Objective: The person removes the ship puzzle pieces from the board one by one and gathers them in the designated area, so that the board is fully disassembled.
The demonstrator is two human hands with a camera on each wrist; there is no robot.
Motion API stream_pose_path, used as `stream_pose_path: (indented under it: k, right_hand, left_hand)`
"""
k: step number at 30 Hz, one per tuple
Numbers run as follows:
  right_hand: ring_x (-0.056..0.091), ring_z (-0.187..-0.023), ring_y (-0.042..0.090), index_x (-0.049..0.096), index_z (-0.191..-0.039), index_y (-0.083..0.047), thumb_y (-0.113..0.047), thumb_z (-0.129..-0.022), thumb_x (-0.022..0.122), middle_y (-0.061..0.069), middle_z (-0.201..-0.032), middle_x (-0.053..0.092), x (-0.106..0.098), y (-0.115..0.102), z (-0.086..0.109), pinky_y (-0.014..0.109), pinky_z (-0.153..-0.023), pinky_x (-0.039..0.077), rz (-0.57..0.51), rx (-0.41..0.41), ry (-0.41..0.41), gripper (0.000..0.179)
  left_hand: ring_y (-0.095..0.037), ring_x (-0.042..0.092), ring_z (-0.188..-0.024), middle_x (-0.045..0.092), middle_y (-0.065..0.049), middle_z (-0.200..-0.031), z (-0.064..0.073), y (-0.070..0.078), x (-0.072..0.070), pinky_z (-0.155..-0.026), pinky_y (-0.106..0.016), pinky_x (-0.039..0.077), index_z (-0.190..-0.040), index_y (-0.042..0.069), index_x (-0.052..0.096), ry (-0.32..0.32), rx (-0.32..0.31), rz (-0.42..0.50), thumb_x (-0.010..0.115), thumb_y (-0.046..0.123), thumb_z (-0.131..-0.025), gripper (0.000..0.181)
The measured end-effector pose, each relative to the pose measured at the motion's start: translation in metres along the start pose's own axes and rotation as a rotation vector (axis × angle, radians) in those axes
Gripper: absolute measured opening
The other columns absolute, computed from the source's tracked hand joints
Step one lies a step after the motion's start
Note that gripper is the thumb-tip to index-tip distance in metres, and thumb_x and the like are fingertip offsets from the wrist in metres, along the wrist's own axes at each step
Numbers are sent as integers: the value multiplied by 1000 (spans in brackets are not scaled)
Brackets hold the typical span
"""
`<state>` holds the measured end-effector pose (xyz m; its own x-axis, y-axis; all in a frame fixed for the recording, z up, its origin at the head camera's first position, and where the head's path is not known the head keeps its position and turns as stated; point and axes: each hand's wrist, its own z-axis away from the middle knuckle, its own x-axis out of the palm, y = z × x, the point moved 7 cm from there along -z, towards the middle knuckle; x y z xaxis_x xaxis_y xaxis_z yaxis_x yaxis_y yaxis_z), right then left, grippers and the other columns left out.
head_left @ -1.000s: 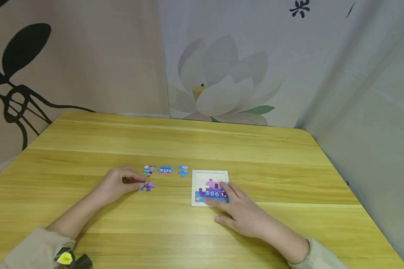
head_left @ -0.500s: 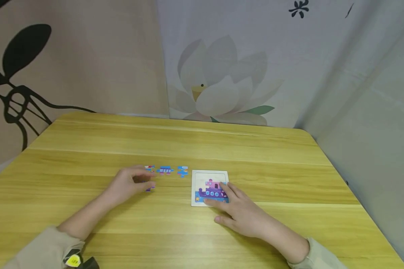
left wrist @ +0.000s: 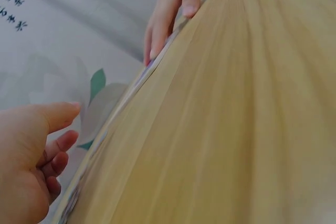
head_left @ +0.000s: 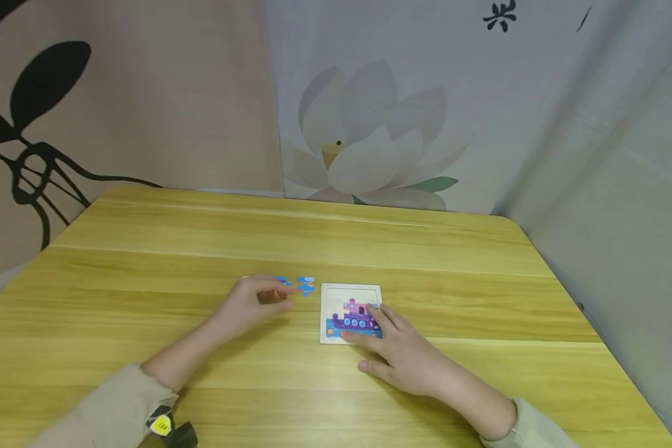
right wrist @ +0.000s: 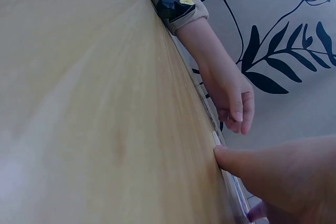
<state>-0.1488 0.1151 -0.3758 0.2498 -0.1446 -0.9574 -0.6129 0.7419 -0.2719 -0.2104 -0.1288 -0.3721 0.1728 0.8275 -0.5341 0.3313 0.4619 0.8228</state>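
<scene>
Nearest, at the bottom of the head view, a beige left sleeve (head_left: 112,401) with a black device (head_left: 182,435) at the cuff, and a pale right sleeve (head_left: 529,426). Beyond these, the right hand (head_left: 406,361) in a released grip, with straight, spread fingers over a square white-rimmed puzzle board (head_left: 336,297) on the worktop (head_left: 291,379). In the board's lower part, fitted pieces of a purple and pink ship picture (head_left: 354,322), partly under those fingers. Left of the board, the left hand (head_left: 249,305) in a loosely curled, released grip, with thumb and fingertips apart. Just beyond, a blue puzzle piece (head_left: 306,285) beside the board, and another blue piece (head_left: 282,281) partly hidden by the left hand. Farthest, a pale backdrop (head_left: 201,93) with a printed lotus (head_left: 364,162) and dark leaves (head_left: 50,78).
</scene>
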Motion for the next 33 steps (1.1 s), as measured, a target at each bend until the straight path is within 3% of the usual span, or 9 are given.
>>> stream_pose_path:
  k: [7,12,17,25,33]
  right_hand:
    - [14,-139,46,39,-144,-42,-49,-98,46,18,-156,15,0,0,0,63,-102,26,1,0,-6,48]
    - [13,-139,46,40,-144,-42,-50,-98,46,19,-156,15,0,0,0,63,-103,25,-4,-2,-5,48]
    - [13,-139,46,39,-144,-42,-51,-98,45,19,-156,15,1,1,0,64,-102,26,-6,-4,-6,48]
    - [14,-138,47,39,-145,-42,-51,-98,45,20,-156,16,1,2,0,64,-102,25,5,-14,1,48]
    - [15,-138,46,40,-145,-41,-49,-98,46,22,-155,16,1,2,0,63,-103,25,7,-18,3,48]
  left_hand:
    - [-19,55,-84,67,0,-95,-12,10,20,-72,-33,49,-102,8,74,-27,20,28,77,17,-83,22]
    - [-19,56,-91,68,3,-99,-19,19,30,-77,-37,48,-104,10,74,-28,43,-9,77,19,-82,24]
    - [-20,55,-99,68,2,-105,-25,24,39,-82,-39,47,-106,11,73,-69,44,-21,76,22,-84,25]
    - [-21,53,-85,68,-2,-100,-38,30,57,-73,-34,47,-105,6,72,-122,117,-12,75,20,-84,25]
    - [-19,52,-88,68,-4,-104,-48,34,73,-74,-33,47,-108,5,71,-174,121,-41,76,15,-83,27]
